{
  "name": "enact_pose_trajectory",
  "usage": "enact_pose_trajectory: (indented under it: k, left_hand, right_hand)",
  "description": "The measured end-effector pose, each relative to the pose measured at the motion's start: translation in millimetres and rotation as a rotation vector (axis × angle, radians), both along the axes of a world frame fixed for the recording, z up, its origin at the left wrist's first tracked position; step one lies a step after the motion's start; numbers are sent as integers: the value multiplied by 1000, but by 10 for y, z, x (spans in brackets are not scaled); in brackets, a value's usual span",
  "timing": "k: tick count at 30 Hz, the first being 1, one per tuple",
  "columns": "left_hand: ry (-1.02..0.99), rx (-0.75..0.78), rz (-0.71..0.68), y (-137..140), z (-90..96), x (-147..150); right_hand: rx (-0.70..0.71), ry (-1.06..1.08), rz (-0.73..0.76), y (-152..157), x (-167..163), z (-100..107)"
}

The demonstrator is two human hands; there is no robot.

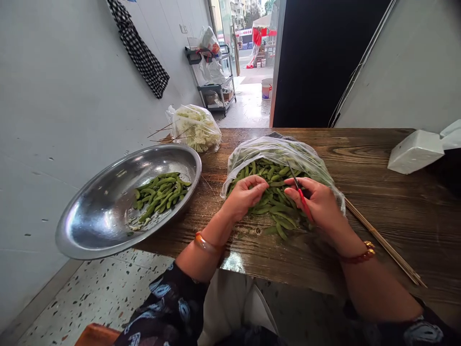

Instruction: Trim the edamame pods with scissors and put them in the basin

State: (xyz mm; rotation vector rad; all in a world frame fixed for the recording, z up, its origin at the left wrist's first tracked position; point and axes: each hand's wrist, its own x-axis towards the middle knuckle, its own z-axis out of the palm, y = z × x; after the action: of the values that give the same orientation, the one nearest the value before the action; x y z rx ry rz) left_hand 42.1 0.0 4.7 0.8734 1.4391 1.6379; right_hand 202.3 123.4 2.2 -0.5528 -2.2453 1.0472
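Observation:
Over an open clear plastic bag (317,166) of green edamame pods (272,170), my two hands are close together. The fingertips of my left hand (247,194) pinch one end of an edamame pod (276,184). My right hand (320,199) grips red-handled scissors (301,194), their dark blades pointing up and away from me. The pod's other end lies by my right fingertips; whether they touch it I cannot tell. Loose pods (283,223) spill from the bag's mouth onto the wooden table. To the left, a wide steel basin (97,206) holds a small heap of pods (162,194).
Behind the basin stands a plastic bag of cauliflower (198,127), thin sticks beside it. A bundle of bamboo skewers (385,242) lies right of my right hand. A white tissue pack (416,151) is at the far right. The basin overhangs the wooden table's (367,168) left edge.

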Motion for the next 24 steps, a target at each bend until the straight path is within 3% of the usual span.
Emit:
enact_pose_trajectory:
  k: [5, 9, 13, 17, 20, 24]
  left_hand:
    - [784, -66, -49, 2, -94, 102]
    - [960, -148, -95, -3, -142, 125]
    - [804, -95, -24, 14, -92, 86]
    - [276, 1, 56, -4, -4, 21]
    - [-30, 23, 36, -27, 23, -1]
    - [-115, 26, -76, -30, 27, 13]
  right_hand:
    - [28, 9, 5, -23, -17, 22]
    - [47, -9, 17, -33, -17, 33]
    - [38, -3, 24, -40, -18, 32]
    - [70, 4, 44, -49, -27, 33]
    - [109, -7, 96, -55, -31, 13]
    - [136, -25, 166, -63, -37, -33]
